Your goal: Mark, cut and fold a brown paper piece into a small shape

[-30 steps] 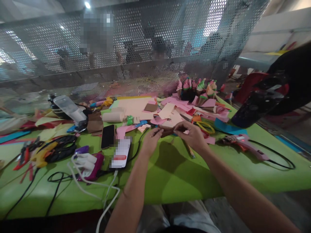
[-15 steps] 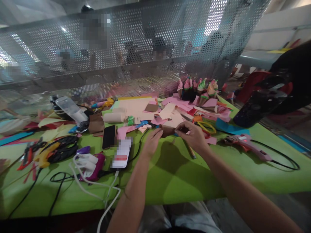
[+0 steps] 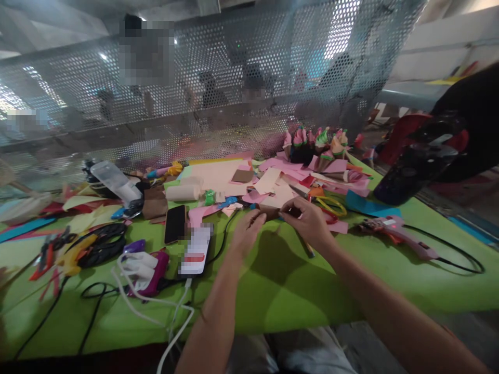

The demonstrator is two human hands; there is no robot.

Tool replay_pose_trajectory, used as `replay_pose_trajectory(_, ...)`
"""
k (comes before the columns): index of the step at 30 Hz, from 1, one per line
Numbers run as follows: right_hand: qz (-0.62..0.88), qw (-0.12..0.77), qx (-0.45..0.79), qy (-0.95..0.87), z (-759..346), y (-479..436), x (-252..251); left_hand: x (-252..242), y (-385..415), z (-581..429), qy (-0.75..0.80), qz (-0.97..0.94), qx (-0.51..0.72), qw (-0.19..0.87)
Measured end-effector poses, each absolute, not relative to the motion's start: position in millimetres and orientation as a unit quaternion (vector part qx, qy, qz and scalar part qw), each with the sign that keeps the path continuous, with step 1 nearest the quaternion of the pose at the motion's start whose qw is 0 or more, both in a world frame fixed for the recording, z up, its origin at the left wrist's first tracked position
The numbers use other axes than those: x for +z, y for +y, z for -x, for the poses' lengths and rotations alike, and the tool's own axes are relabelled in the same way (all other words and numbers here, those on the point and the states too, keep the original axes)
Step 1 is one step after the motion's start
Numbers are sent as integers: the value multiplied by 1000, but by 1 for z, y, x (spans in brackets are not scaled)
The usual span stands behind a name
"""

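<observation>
Between my two hands is a small piece of brown paper (image 3: 272,213), held up over the green table. My left hand (image 3: 248,228) pinches its left end, and my right hand (image 3: 306,218) grips the right end with thumb and fingers. Just behind them lie pale pink paper sheets (image 3: 268,180) and a brown square (image 3: 242,176). A pencil-like stick (image 3: 307,246) pokes out below my right hand. Yellow-handled scissors (image 3: 331,205) rest right of that hand.
A pink glue gun (image 3: 409,240) with a black cord lies at right, near a dark bottle (image 3: 413,169). Paper ice-cream cones (image 3: 322,140) stand at the back. Two phones, a purple power strip (image 3: 154,275), cables and pliers (image 3: 47,254) occupy the left. Perforated metal (image 3: 218,104) rises behind.
My left fingers have curled further over the brown paper's left end, and less of the paper shows. My right hand stays nearly in place. The view has shifted slightly.
</observation>
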State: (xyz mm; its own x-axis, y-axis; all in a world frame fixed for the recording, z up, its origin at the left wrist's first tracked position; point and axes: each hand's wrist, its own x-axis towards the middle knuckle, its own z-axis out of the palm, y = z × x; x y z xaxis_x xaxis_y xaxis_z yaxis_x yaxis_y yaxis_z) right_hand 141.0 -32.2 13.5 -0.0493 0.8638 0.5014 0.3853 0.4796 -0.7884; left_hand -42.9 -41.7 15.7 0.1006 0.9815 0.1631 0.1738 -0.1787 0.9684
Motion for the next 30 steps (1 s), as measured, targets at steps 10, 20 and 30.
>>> replay_pose_trajectory(10,411,556,385,-611,-142,-29,17,20,-38,43,463,-581,519,423)
replay_pose_trajectory(20,411,552,430,-584,-143,-27,20,19,-38,43,447,-573,544,420)
replay_pose_trajectory(30,416,568,421,-572,-144,-27,20,16,-37,44,446,-583,549,399)
